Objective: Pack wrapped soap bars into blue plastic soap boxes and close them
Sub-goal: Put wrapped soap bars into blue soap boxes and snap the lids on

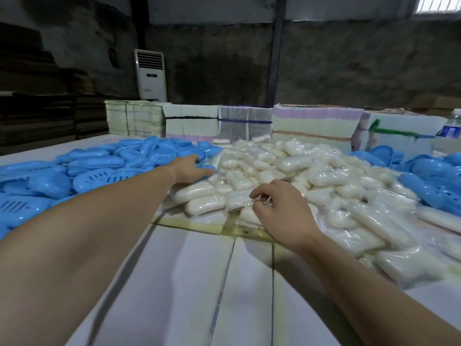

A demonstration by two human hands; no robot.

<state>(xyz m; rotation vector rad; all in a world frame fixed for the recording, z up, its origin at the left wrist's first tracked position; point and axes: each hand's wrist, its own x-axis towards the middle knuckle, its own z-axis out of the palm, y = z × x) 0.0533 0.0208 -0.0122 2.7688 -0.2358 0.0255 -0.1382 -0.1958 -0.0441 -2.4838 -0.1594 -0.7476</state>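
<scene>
A big heap of white soap bars in clear wrap (294,171) covers the middle and right of the white table (224,283). Blue plastic soap boxes and slotted trays (99,163) are piled at the left, with more blue boxes (434,176) at the right. My left hand (189,169) reaches to the edge of the left blue pile, its fingers stretched onto a blue box (208,168). My right hand (279,206) hovers low over the near edge of the soap heap, with curled fingertips pinching the wrap of a soap bar (239,199).
Bundled stacks of flat cartons (249,123) line the back of the table. A water bottle (450,128) stands at the far right. A white floor air conditioner (151,74) is behind. Flattened cardboard is stacked at the back left.
</scene>
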